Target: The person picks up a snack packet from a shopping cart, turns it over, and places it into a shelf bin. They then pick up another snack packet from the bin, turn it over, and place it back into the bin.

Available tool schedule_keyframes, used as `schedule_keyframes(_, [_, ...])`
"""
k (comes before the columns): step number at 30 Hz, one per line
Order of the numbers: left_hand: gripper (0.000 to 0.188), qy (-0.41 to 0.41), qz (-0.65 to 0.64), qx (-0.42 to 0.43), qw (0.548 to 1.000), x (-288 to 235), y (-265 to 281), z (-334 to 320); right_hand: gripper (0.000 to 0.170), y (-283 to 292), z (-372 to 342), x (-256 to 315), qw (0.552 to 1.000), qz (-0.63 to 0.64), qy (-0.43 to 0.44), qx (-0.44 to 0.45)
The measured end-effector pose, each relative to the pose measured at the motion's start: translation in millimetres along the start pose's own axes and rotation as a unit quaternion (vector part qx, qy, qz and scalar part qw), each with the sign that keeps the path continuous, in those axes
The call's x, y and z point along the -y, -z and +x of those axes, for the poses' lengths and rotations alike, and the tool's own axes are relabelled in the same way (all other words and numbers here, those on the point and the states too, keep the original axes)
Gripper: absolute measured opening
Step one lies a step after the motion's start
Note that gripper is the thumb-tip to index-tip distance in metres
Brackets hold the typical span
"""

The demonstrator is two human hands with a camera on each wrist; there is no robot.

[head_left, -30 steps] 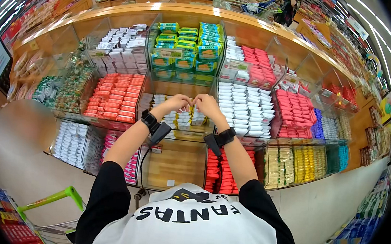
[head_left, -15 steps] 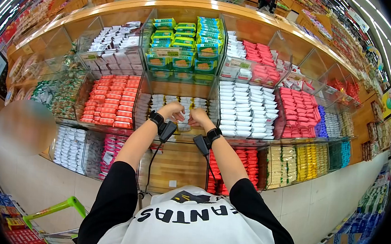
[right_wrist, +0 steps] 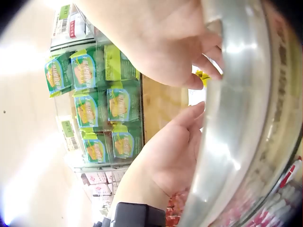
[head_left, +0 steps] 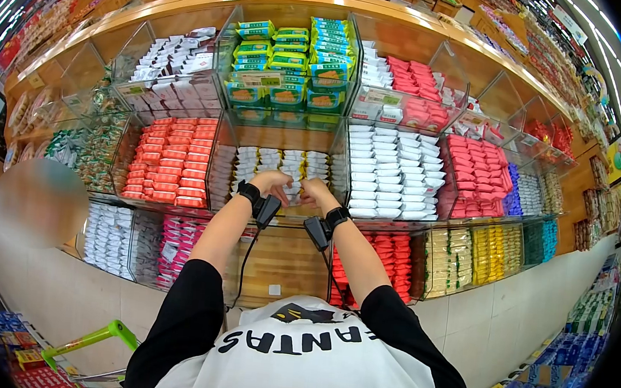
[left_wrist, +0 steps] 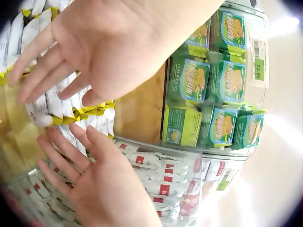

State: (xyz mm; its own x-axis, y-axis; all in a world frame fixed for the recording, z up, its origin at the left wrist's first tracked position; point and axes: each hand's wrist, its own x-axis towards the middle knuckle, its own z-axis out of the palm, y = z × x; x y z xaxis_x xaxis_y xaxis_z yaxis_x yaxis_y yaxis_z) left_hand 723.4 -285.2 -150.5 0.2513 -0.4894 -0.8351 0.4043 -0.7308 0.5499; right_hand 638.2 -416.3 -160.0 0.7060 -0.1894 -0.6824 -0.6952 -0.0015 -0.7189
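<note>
Left hand [head_left: 273,182]: reaching low over the middle bin, its fingers spreading wide and loose, gripping nothing that shows.
Right hand [head_left: 318,192]: facing the left hand just beside it, its fingers also stretching out wide; from its own wrist view, the clear bin edge [right_wrist: 222,118] is hiding part of them.
White-and-yellow packets [head_left: 293,164]: lying in rows in that bin, beneath and beyond the fingertips; whether a finger is touching one, I cannot tell.
Around the bin: green cracker packs [head_left: 289,65] are sitting behind, orange-red packets [head_left: 172,158] to the left, white packets [head_left: 391,173] to the right.
Latest change: compared with a second ago, both hands are sitting lower, nearer the bin's front.
Meaning for the packets: the hands are seemingly working close to the front packets, none visibly being lifted.
</note>
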Motion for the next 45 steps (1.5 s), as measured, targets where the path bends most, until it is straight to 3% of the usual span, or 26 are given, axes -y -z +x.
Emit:
schedule_keyframes(4, [0.057, -0.019, -0.035, -0.009, 0.999, 2, -5, -10, 0.036, 1, 1, -1, 0.998, -0.039, 0.04, -0.016])
schedule_keyframes(8, [0.057, -0.025, -0.039, 0.0, 0.999, 2, -4, -10, 0.04, 2, 15, -6, 0.997, -0.072, 0.003, 0.001])
schedule_keyframes(19, [0.059, -0.016, 0.05, 0.005, 0.999, 3, -1, 4, 0.041, 2, 13, -6, 0.994, -0.106, 0.021, -0.012])
schedule_keyframes(23, [0.059, -0.004, 0.022, 0.002, 1.0, -3, -8, -11, 0.041, 2, 13, -3, 0.993, -0.121, 0.009, -0.005])
schedule_keyframes(26, [0.059, 0.008, 0.081, -0.001, 0.997, 1, -6, -3, 0.036, 0, 2, 0, 0.995, -0.091, 0.032, -0.033])
schedule_keyframes(29, [0.062, 0.02, 0.091, 0.0, 0.996, 2, -6, -3, 0.037, 0, 12, -6, 0.994, -0.089, 0.054, -0.033])
schedule_keyframes(32, [0.076, 0.0, 0.097, 0.051, 0.994, 6, -4, 4, 0.037, 0, 7, -3, 0.993, -0.105, 0.051, -0.033])
schedule_keyframes(34, [0.081, 0.096, 0.096, 0.037, 0.99, 0, -8, 1, 0.037, 0, 9, -4, 0.992, -0.116, 0.045, -0.028])
schedule_keyframes(41, [0.077, 0.021, 0.098, 0.006, 0.995, 7, -10, 2, 0.033, 1, 38, -20, 0.992, -0.113, 0.062, -0.016])
schedule_keyframes(45, [0.071, 0.028, 0.108, 0.045, 0.993, 3, -10, -4, 0.033, 1, 45, -21, 0.96, -0.262, 0.097, -0.02])
